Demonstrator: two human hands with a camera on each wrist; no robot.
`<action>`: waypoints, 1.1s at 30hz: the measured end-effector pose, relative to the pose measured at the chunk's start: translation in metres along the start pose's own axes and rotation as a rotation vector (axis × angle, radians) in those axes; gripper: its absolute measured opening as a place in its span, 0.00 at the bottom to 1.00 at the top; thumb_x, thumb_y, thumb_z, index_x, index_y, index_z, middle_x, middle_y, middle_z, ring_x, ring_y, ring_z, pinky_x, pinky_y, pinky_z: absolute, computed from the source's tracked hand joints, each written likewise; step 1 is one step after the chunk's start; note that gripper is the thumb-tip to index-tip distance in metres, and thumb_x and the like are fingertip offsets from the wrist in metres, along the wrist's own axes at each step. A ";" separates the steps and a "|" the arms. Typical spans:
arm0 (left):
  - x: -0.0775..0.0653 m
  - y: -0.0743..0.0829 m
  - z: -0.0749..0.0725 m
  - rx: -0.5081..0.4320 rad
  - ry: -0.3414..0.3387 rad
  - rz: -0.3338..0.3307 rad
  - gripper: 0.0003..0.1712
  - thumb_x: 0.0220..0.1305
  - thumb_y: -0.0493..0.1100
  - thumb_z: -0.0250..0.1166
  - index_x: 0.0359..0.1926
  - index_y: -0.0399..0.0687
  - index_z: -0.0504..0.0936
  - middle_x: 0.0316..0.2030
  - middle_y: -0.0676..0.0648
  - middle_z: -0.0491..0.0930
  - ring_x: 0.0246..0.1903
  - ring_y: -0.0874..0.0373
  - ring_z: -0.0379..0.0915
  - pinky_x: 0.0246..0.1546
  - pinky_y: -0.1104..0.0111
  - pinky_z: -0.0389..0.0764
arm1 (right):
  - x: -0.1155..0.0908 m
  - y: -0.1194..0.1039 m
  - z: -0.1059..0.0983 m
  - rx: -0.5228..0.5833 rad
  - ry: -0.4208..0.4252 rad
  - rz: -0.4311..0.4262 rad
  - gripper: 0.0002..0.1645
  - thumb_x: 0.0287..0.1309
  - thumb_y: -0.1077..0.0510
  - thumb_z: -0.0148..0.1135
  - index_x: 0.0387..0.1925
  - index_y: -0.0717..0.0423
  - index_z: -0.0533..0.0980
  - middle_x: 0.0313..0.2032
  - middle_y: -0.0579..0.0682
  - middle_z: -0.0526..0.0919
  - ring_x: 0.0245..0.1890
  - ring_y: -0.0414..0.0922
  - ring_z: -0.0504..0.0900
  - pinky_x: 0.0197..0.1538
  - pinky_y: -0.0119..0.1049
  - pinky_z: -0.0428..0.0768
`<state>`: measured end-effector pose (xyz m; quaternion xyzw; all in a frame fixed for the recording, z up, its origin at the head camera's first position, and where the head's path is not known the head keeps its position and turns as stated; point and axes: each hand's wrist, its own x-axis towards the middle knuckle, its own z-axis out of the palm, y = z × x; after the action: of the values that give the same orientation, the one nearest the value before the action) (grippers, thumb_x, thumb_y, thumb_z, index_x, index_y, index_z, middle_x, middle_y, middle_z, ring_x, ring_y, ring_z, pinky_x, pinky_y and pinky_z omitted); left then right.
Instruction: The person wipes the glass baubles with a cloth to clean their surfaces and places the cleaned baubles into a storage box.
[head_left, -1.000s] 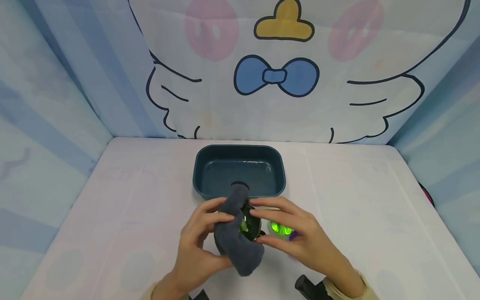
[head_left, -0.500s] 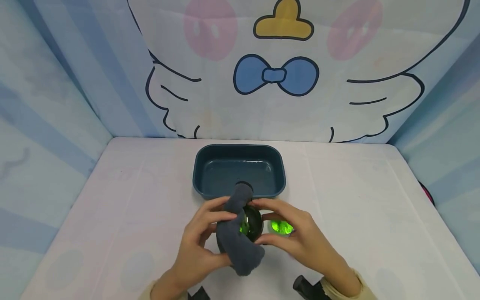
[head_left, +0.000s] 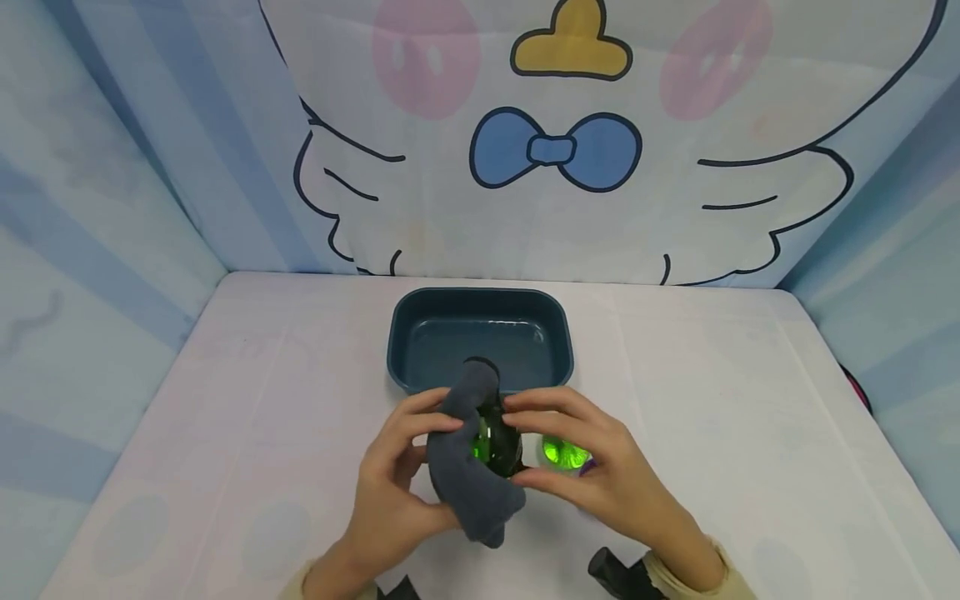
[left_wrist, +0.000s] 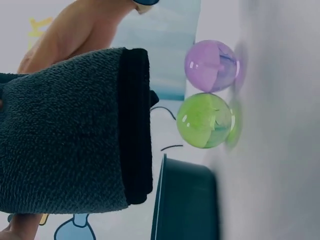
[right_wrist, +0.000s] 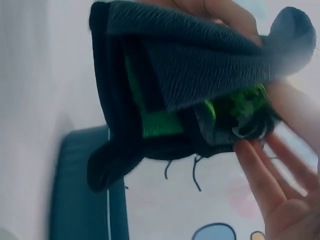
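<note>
My left hand [head_left: 405, 467] grips a dark grey towel [head_left: 463, 479] above the table, wrapped partly round a dark see-through ball [head_left: 504, 442]. My right hand [head_left: 588, 446] pinches the ball's right side, fingertips at the top and thumb below. Green shows within the ball and, in the right wrist view, on the towel's inner side [right_wrist: 162, 126]. Most of the ball is hidden by the towel. In the left wrist view the towel's black edge [left_wrist: 135, 125] faces the table.
A green ball [left_wrist: 202, 122] and a purple ball [left_wrist: 210, 66] lie side by side on the table, near my right hand. A dark teal basin [head_left: 480, 342] stands just beyond the hands. Printed curtains enclose the back and sides.
My right fingers have shifted round the ball, leaving its top and gripping there again. The ball has turned a little in the towel. My left hand keeps its grip.
</note>
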<state>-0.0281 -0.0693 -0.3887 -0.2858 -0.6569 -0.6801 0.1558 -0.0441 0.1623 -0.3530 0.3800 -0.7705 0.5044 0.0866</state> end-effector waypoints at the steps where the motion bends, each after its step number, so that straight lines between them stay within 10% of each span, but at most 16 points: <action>1: 0.000 0.000 0.000 -0.015 0.005 -0.001 0.41 0.34 0.20 0.78 0.55 0.35 0.75 0.62 0.36 0.69 0.62 0.51 0.70 0.48 0.67 0.84 | 0.000 0.000 0.000 -0.024 -0.004 -0.026 0.29 0.53 0.60 0.74 0.58 0.56 0.78 0.58 0.55 0.77 0.59 0.45 0.77 0.58 0.32 0.79; 12: -0.001 0.001 -0.001 -0.042 -0.026 -0.053 0.41 0.40 0.20 0.76 0.59 0.36 0.74 0.65 0.36 0.66 0.64 0.51 0.68 0.50 0.67 0.83 | 0.000 0.003 0.008 -0.046 0.025 -0.075 0.26 0.58 0.57 0.69 0.59 0.57 0.77 0.57 0.57 0.77 0.58 0.46 0.78 0.57 0.32 0.80; 21: -0.001 0.002 -0.001 0.003 -0.083 -0.059 0.42 0.39 0.24 0.79 0.59 0.41 0.75 0.65 0.37 0.67 0.62 0.52 0.69 0.49 0.66 0.84 | -0.001 0.003 0.005 0.279 -0.018 0.239 0.30 0.57 0.70 0.67 0.62 0.61 0.73 0.57 0.60 0.79 0.54 0.42 0.81 0.50 0.39 0.85; 33: -0.002 -0.002 0.001 0.048 -0.027 -0.020 0.40 0.37 0.23 0.80 0.56 0.40 0.78 0.62 0.37 0.70 0.60 0.53 0.71 0.44 0.67 0.85 | -0.001 -0.004 0.009 0.244 0.072 0.273 0.34 0.46 0.70 0.75 0.57 0.56 0.77 0.56 0.52 0.77 0.57 0.44 0.78 0.52 0.42 0.84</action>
<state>-0.0276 -0.0682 -0.3912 -0.2845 -0.6778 -0.6618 0.1470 -0.0387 0.1546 -0.3545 0.2610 -0.7444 0.6145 -0.0019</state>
